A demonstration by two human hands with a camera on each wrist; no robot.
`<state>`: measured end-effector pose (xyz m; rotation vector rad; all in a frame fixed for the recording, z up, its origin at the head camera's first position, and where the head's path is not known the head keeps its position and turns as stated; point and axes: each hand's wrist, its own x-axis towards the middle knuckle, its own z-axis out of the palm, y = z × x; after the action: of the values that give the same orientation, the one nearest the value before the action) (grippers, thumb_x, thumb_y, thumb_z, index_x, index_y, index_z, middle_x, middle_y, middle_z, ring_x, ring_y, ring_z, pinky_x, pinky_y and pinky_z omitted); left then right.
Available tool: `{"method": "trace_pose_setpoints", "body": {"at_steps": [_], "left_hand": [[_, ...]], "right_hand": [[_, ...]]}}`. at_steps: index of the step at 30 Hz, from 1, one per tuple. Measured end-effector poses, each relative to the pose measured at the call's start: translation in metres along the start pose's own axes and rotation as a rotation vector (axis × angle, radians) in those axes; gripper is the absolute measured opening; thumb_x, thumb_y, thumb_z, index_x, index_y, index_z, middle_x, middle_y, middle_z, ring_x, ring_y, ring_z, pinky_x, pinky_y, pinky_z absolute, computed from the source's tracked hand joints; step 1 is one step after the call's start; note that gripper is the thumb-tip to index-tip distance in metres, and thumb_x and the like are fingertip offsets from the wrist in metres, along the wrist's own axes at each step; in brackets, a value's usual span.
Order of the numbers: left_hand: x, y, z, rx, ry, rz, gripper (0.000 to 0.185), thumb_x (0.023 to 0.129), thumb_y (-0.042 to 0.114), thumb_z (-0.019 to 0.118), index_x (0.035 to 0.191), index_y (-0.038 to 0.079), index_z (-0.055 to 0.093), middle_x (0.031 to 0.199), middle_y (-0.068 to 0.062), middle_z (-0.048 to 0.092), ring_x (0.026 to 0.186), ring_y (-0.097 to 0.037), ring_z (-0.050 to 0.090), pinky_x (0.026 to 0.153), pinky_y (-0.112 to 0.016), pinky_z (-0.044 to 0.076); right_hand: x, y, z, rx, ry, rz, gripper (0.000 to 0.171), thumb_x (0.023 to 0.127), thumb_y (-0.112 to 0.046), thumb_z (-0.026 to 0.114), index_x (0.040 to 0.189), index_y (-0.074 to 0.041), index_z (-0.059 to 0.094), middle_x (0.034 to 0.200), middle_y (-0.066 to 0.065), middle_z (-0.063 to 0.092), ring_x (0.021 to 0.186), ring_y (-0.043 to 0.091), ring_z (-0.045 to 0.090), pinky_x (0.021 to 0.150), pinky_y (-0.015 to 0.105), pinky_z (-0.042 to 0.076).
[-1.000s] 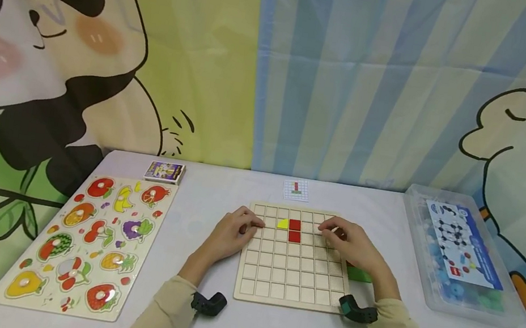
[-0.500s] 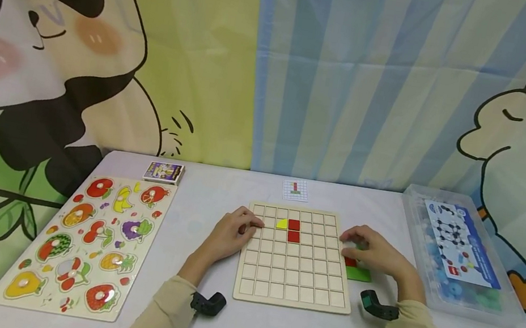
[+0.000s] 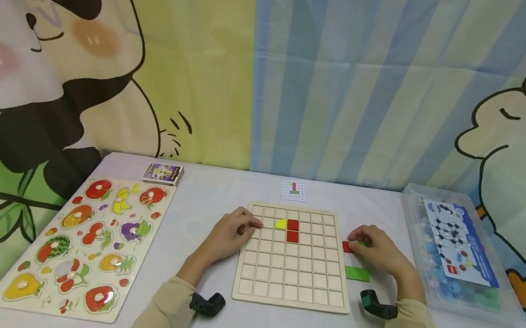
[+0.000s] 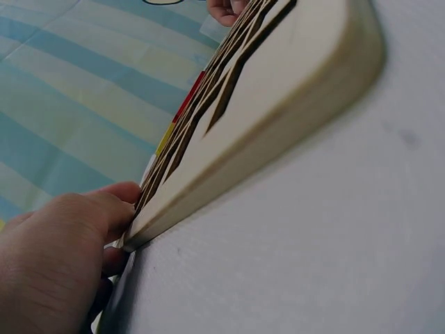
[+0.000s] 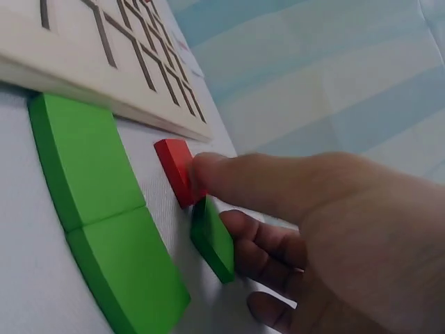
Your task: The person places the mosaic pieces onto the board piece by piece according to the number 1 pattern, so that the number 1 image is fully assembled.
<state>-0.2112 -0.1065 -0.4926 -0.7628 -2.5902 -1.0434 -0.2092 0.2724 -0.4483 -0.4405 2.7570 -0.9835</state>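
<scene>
A wooden grid board (image 3: 293, 283) lies mid-table with a yellow tile (image 3: 281, 223) and two red tiles (image 3: 293, 230) set in its upper cells. My left hand (image 3: 234, 231) grips the board's left edge (image 4: 278, 104), one fingertip (image 4: 115, 202) on top and another below. Just right of the board, my right hand (image 3: 375, 249) pinches a red tile (image 3: 347, 247). In the right wrist view the thumb (image 5: 229, 177) presses that red tile (image 5: 174, 170), and a small green tile (image 5: 212, 236) leans against the curled fingers. Two flat green tiles (image 5: 97, 209) lie beside the board (image 5: 104, 62).
A fruit peg puzzle (image 3: 85, 242) fills the table's left side, with a small card box (image 3: 163, 172) behind it. A pattern card (image 3: 294, 190) lies behind the board. A lidded clear plastic box (image 3: 455, 252) stands at the right. A cartoon backdrop closes off the rear.
My right hand has left the board's upper right cells and come down on the table to its right, by the red and green tiles. The left hand has stayed put.
</scene>
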Motion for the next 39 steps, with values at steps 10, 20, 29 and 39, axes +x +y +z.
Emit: {"method": "trace_pose_setpoints", "body": {"at_steps": [10, 20, 29, 39], "left_hand": [[0.0008, -0.0003, -0.0021, 0.000, -0.004, 0.004, 0.019, 0.091, 0.011, 0.060, 0.102, 0.023, 0.070, 0.096, 0.007, 0.059, 0.062, -0.004, 0.040, 0.059, -0.019, 0.036], [0.0000, -0.0005, -0.0016, -0.011, -0.010, -0.016, 0.020, 0.091, 0.012, 0.059, 0.103, 0.025, 0.069, 0.097, 0.009, 0.059, 0.063, -0.003, 0.040, 0.060, -0.020, 0.036], [0.0003, -0.0012, -0.0012, -0.014, -0.009, -0.007, 0.019, 0.091, 0.013, 0.060, 0.103, 0.024, 0.069, 0.098, 0.008, 0.059, 0.063, -0.003, 0.040, 0.060, -0.020, 0.036], [0.0003, 0.0008, -0.0016, -0.018, -0.008, -0.008, 0.019, 0.091, 0.011, 0.060, 0.102, 0.023, 0.070, 0.097, 0.008, 0.059, 0.063, -0.004, 0.041, 0.059, -0.020, 0.035]], "right_hand": [[-0.0014, 0.0007, -0.0012, -0.015, 0.001, 0.007, 0.026, 0.082, -0.024, 0.072, 0.103, -0.013, 0.062, 0.103, 0.010, 0.055, 0.096, 0.026, 0.046, 0.084, 0.042, 0.038], [0.0030, 0.0047, 0.0030, 0.017, 0.104, 0.049, 0.025, 0.086, -0.027, 0.069, 0.096, -0.008, 0.057, 0.088, 0.006, 0.059, 0.081, 0.019, 0.051, 0.073, 0.029, 0.041], [0.0050, 0.0062, 0.0039, 0.101, 0.171, 0.093, 0.033, 0.086, -0.038, 0.067, 0.098, -0.008, 0.058, 0.092, 0.011, 0.062, 0.078, 0.019, 0.054, 0.059, 0.027, 0.046], [0.0043, 0.0019, 0.0051, 0.205, 0.148, -0.010, 0.024, 0.088, -0.028, 0.067, 0.097, -0.009, 0.057, 0.085, 0.008, 0.058, 0.068, 0.015, 0.051, 0.053, 0.027, 0.047]]}}
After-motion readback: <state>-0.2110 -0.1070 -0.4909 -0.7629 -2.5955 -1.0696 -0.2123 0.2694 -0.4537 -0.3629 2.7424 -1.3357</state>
